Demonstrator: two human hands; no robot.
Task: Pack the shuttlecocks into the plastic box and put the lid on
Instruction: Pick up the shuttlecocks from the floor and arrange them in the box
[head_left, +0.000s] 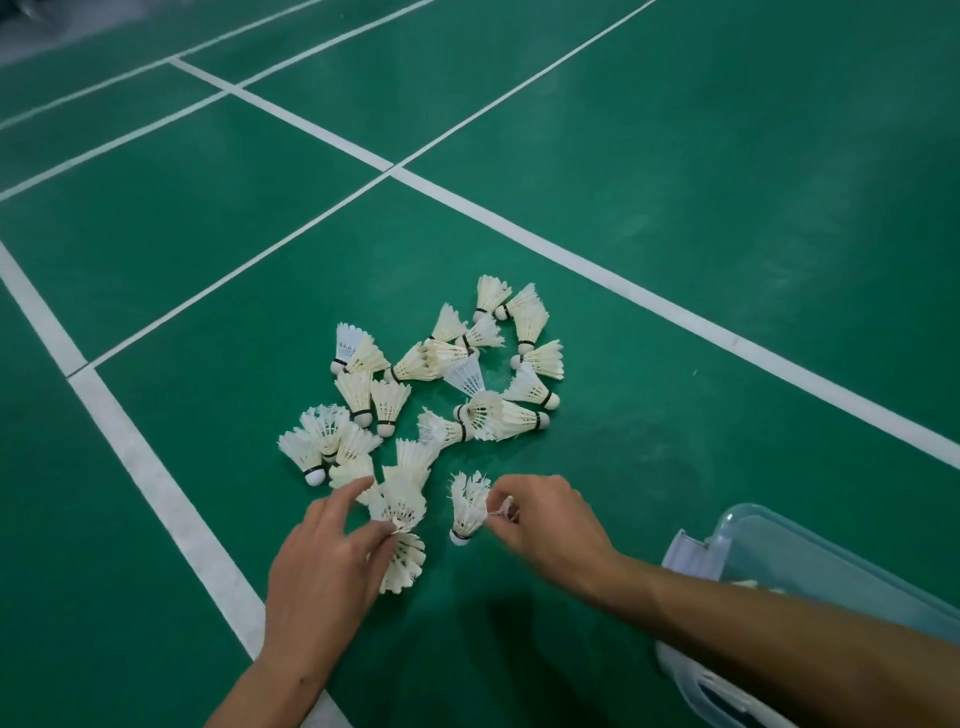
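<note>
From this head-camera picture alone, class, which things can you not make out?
- Contents of the clear plastic box: head view, the right forearm and frame edge cover it.
- The lid: not identifiable.
- Exact count of white feather shuttlecocks: they overlap.
- What the right hand pinches: too small.
- Left hand grip: fingertips buried in feathers.

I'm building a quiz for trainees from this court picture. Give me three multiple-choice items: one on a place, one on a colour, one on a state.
1. Where is the plastic box?
A. Lower right
B. Upper left
C. Amid the pile

2. What colour is the floor?
A. Blue
B. Green
C. Grey

3. What is the right hand doing?
A. Lying flat
B. Holding the lid
C. Pinching a shuttlecock

Answers: 1 A, it sits under the right forearm; 2 B, green with white lines; 3 C, its fingertips pinch the feathers.
</note>
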